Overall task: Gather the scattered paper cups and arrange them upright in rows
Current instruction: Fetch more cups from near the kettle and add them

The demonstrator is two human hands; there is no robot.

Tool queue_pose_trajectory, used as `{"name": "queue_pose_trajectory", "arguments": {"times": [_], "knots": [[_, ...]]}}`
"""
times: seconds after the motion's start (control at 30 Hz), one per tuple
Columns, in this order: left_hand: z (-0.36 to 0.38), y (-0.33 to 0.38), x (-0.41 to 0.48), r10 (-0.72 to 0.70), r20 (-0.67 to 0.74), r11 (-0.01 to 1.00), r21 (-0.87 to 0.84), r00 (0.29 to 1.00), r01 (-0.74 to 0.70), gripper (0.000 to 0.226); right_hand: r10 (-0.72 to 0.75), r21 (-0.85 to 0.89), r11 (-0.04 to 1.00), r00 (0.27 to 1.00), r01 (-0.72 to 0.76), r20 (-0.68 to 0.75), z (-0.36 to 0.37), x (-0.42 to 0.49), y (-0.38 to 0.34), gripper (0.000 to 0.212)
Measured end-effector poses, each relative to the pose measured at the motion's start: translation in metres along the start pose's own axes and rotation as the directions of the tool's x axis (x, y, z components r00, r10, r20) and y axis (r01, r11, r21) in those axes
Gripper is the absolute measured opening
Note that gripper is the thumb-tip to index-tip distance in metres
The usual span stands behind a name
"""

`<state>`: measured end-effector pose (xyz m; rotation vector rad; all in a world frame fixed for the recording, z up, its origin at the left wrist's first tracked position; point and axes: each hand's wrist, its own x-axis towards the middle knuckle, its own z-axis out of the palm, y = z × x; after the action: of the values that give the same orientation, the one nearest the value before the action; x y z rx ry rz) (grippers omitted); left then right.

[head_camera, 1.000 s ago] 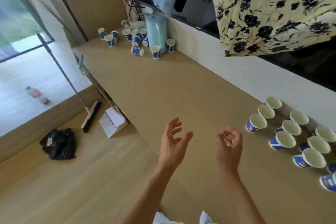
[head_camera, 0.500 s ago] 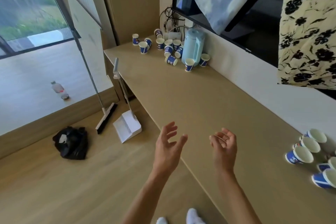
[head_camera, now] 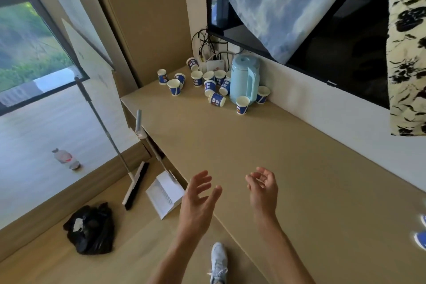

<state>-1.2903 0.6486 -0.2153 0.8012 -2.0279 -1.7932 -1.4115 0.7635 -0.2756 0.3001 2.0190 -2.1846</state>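
Observation:
Several blue-and-white paper cups (head_camera: 197, 78) are scattered at the far end of the long tan counter (head_camera: 265, 150), around a light blue kettle (head_camera: 244, 79). One cup (head_camera: 216, 99) lies on its side; another (head_camera: 242, 105) stands upright in front of the kettle. Edges of two arranged cups (head_camera: 421, 238) show at the right border. My left hand (head_camera: 198, 200) hovers by the counter's near edge, fingers spread, holding nothing. My right hand (head_camera: 262, 191) floats over the counter, fingers loosely curled, empty. Both hands are far from the scattered cups.
A broom (head_camera: 136, 184) and white dustpan (head_camera: 164, 196) lean by the counter's left side, a black bag (head_camera: 91, 228) lies on the floor. A dark screen (head_camera: 322, 37) with draped cloths hangs above the counter. Cables and a white box (head_camera: 215, 64) sit behind the cups.
The view has swung left toward the far pile; the arranged rows have slid nearly out of sight at the right. Both hands stay empty and have risen slightly.

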Motion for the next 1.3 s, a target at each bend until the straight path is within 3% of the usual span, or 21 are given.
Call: {"name": "queue_pose_trajectory", "arguments": {"times": [0.2, 0.53, 0.73, 0.9, 1.07, 1.17, 1.3], "knots": [[-0.006, 0.022, 0.1, 0.033, 0.033, 0.999, 0.042, 0.999, -0.034, 0.042, 0.035, 0.001, 0.999, 0.999, -0.035, 0.001, 0.062, 0.057, -0.018, 0.033], [0.026, 0.019, 0.23, -0.085, 0.242, 0.996, 0.041, 0.967, 0.077, 0.035, 0.083, -0.108, 0.989, 0.989, -0.096, -0.12, 0.103, 0.126, -0.022, 0.034], [0.027, 0.024, 0.316, -0.154, 0.349, 0.988, 0.077, 0.924, 0.136, 0.031, 0.067, -0.289, 0.951, 0.986, -0.109, -0.151, 0.147, 0.193, -0.032, 0.041], [0.031, 0.027, 0.372, -0.172, 0.378, 0.985, 0.069, 0.91, 0.158, 0.035, 0.04, -0.6, 0.798, 0.999, -0.053, -0.035, 0.181, 0.266, -0.04, 0.051], [0.024, 0.016, 0.402, -0.208, 0.393, 0.978, 0.097, 0.896, 0.185, 0.043, 0.08, -0.822, 0.569, 0.996, -0.007, 0.047, 0.194, 0.328, -0.023, 0.061], [0.02, 0.007, 0.417, -0.229, 0.389, 0.973, 0.129, 0.892, 0.194, 0.044, 0.112, -0.881, 0.472, 0.992, -0.005, 0.054, 0.196, 0.353, -0.009, 0.062], [0.019, -0.003, 0.434, -0.245, 0.389, 0.967, 0.168, 0.888, 0.193, 0.033, 0.071, -0.91, 0.415, 0.997, -0.03, -0.001, 0.194, 0.37, 0.005, 0.047]]}}
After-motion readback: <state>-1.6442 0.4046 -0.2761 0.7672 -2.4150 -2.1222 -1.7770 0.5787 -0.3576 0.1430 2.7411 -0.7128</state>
